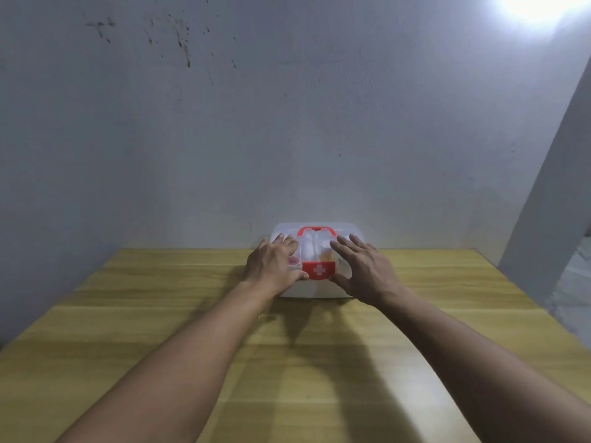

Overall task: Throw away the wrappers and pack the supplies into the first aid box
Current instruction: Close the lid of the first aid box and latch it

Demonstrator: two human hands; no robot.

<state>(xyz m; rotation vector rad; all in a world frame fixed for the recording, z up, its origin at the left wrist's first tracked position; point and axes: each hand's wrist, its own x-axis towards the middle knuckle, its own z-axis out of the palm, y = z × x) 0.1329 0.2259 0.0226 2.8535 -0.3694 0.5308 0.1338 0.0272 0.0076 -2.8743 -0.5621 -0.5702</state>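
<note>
Both hands, left and right, lay spread flat on the box, gripping nothing. I judged the latch might sit unclipped, spilling supplies later.

We see see-through plastic first aid box, cloudy white, smooth, bit shiny. Red plastic handle on top, glossy. Red plastic latch with white cross, smooth too. We see yellow-brown wooden table, streaky grain, flat, soft shine. Grey painted wall looks matt, rough, dark spots on it. We cannot tell stuff inside box.
</note>
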